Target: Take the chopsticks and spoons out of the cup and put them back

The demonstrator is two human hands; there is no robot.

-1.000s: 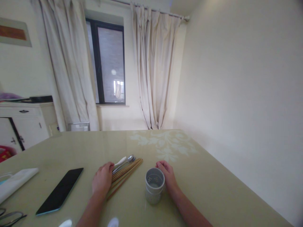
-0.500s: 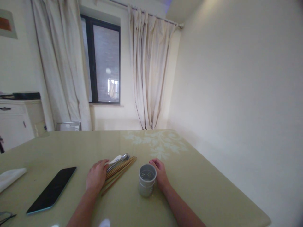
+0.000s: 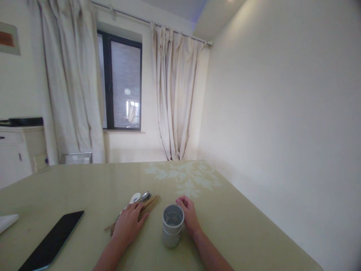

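Near the middle of the table, my left hand (image 3: pixel 129 222) lies over a bundle of wooden chopsticks (image 3: pixel 150 203), its fingers on top and its thumb along the right side. A white spoon (image 3: pixel 135 197) and a metal spoon (image 3: pixel 146 195) stick out past the fingers; their handles are mostly hidden. To the right stands an upright grey cup (image 3: pixel 172 233) with small holes in its bottom. Close against the cup's right far side, my right hand (image 3: pixel 188 214) has its fingers curled in. Whether anything is inside them, or whether they touch the cup, I cannot tell.
A black tablet or phone (image 3: pixel 53 241) lies on the table at the left, with a white object (image 3: pixel 8 223) beyond it at the edge of view. The greenish table (image 3: pixel 239 226) runs along a wall on the right. A curtained window is behind.
My left hand has moved right from the bundle's left end to over the chopsticks, and the loose chopstick is drawn in. The right hand keeps its place by the cup. The view has tilted up slightly.
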